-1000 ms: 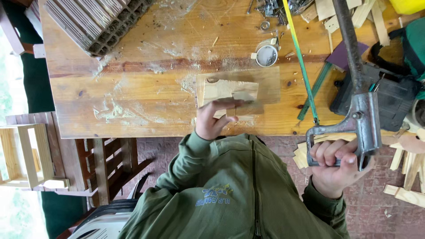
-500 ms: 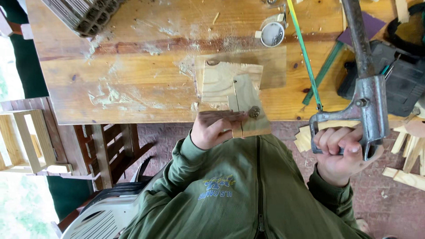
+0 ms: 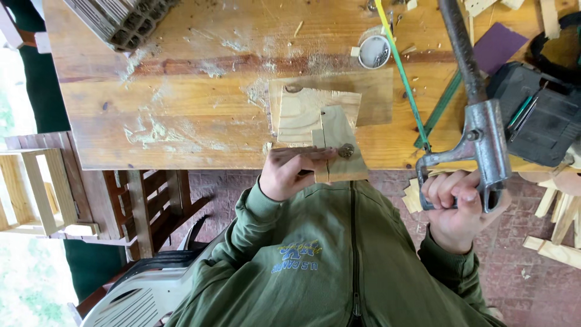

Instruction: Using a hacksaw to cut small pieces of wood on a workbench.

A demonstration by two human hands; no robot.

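Note:
My left hand (image 3: 290,172) grips the near end of a pale wooden piece (image 3: 315,130) at the front edge of the wooden workbench (image 3: 181,115). The piece is partly cut, with a narrow strip hanging over the edge. My right hand (image 3: 460,206) holds a grey metal hacksaw (image 3: 481,130) by its handle, off the bench to the right. The saw's frame and thin blade run up and away over the bench, apart from the wood.
A small round tin (image 3: 374,51) with bits in it sits behind the wood. A black case (image 3: 538,115) and a purple sheet (image 3: 499,45) lie at the right. Wood offcuts (image 3: 557,242) litter the brick floor. A slatted block (image 3: 121,21) is far left; chairs (image 3: 139,206) stand below.
The wooden piece has been pulled toward me until it overhangs the bench edge, held by my left hand. The saw in my right hand has stayed to the right.

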